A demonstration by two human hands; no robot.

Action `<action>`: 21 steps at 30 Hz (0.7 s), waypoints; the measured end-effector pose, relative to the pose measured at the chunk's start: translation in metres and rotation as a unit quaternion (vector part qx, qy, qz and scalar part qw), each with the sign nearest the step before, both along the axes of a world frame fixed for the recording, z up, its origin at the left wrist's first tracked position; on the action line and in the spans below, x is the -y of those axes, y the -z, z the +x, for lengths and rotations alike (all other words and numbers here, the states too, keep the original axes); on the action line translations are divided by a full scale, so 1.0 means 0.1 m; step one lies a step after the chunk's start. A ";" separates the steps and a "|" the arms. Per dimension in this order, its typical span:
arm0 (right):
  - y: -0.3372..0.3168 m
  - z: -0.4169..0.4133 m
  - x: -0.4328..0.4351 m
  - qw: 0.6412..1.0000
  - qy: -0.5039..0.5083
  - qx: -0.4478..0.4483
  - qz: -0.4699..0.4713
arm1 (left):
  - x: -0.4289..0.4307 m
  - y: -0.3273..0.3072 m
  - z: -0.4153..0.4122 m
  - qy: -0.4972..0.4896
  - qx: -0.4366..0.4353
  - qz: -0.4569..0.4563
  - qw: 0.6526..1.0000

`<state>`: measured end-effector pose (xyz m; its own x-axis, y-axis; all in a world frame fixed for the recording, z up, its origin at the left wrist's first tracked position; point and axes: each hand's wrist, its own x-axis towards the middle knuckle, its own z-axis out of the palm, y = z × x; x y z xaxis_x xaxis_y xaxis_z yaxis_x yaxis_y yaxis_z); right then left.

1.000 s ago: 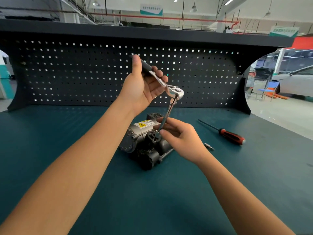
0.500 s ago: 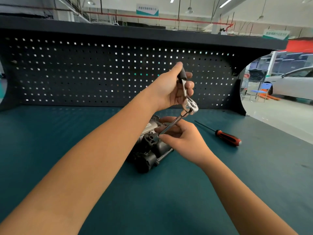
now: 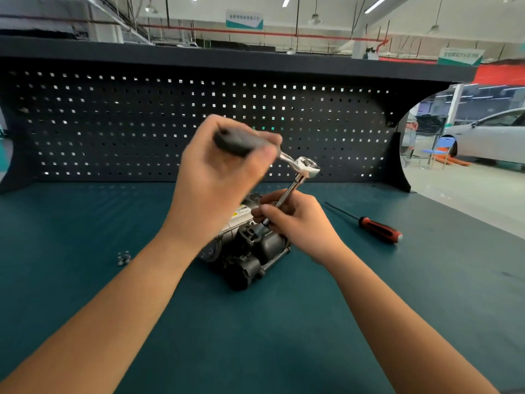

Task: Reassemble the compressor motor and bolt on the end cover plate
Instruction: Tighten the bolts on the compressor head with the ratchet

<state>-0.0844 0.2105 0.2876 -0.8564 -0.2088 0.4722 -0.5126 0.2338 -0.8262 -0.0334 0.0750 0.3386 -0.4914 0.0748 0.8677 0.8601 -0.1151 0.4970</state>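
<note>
On the green bench (image 3: 255, 342) the compressor motor (image 3: 264, 245) lies at the centre, dark end nearest. Small fasteners (image 3: 124, 258) sit on the mat to its left. Just above the motor the right hand (image 3: 301, 226) pinches the extension bar (image 3: 292, 188) that slants down onto the housing. Higher up the left hand (image 3: 218, 177) is curled round the ratchet wrench (image 3: 304, 164) handle, blurred. A red-handled screwdriver (image 3: 379, 228) lies to the right, well apart; the pegboard (image 3: 113, 123) stands behind.

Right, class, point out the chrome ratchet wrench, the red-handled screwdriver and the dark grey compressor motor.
Chrome ratchet wrench (image 3: 308, 166): head view, its round head.
Red-handled screwdriver (image 3: 379, 229): head view, its handle.
Dark grey compressor motor (image 3: 271, 244): head view, its front housing.
</note>
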 end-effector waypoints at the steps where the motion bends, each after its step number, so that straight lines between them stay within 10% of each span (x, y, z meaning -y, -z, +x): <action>1: -0.01 -0.01 0.00 1.000 0.000 -0.006 0.009 | 0.01 0.06 0.06 -0.007 -0.043 -0.026 0.999; 21: 0.27 0.08 0.05 0.990 -0.070 -0.015 -0.123 | -0.12 -0.38 -0.72 0.202 0.316 0.255 0.891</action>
<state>-0.0759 0.2055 0.2608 -0.8123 -0.1991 0.5482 -0.5508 -0.0473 -0.8333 -0.1052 0.0874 0.3763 -0.9160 0.0316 0.4000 0.2648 -0.7013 0.6619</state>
